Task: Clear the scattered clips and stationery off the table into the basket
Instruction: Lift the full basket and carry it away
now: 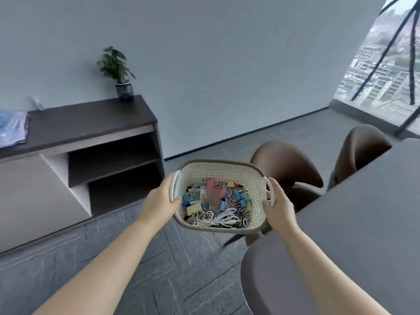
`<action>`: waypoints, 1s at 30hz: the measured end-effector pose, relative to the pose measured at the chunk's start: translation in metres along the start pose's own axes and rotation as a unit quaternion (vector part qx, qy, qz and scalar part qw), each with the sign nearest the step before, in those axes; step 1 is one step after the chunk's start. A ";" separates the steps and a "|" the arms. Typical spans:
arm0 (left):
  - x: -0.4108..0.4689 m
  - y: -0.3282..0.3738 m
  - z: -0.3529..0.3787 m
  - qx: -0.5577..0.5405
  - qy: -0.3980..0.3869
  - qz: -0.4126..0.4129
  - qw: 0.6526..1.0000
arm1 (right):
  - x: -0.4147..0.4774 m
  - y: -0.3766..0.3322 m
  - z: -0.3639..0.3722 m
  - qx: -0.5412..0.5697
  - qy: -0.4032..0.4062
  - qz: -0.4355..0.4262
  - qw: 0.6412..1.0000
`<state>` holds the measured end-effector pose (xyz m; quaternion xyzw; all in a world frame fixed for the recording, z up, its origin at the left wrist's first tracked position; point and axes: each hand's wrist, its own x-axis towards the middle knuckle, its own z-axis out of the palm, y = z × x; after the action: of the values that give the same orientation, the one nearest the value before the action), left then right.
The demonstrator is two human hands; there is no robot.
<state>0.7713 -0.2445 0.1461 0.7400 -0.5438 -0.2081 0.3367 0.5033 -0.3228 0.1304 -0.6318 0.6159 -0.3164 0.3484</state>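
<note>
The left hand (162, 198) and right hand (278, 205), fingers curled round its side handles, hold the basket (218, 171) of clips (236, 197) above the floor (172, 258), just off the counter's (363, 223) left edge.

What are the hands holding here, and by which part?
The basket of clips: the left hand grips its left handle, the right hand its right handle.

both arms reach forward; left hand (162, 198) and right hand (278, 202) (fingers (276, 186) curled) grip the basket (218, 172).
</note>
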 end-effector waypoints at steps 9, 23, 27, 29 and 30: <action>0.061 -0.123 -0.117 0.035 0.134 -0.132 0.982 | 0.106 -0.125 0.187 -0.029 -0.153 -0.114 0.981; 0.273 -0.262 -0.223 0.042 0.229 -0.241 0.942 | 0.306 -0.280 0.417 -0.038 -0.274 -0.194 0.941; 0.333 -0.304 -0.256 0.021 0.242 -0.243 0.939 | 0.348 -0.324 0.468 -0.060 -0.271 -0.209 0.938; 0.367 -0.331 -0.272 0.024 0.237 -0.244 0.940 | 0.369 -0.342 0.499 -0.056 -0.261 -0.204 0.942; 0.385 -0.345 -0.280 0.031 0.234 -0.242 0.941 | 0.379 -0.349 0.516 -0.052 -0.257 -0.200 0.944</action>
<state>1.3130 -0.4695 0.1108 0.8870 -0.2605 -0.0874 0.3711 1.1415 -0.6759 0.1220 -0.8188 0.3825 -0.1742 0.3911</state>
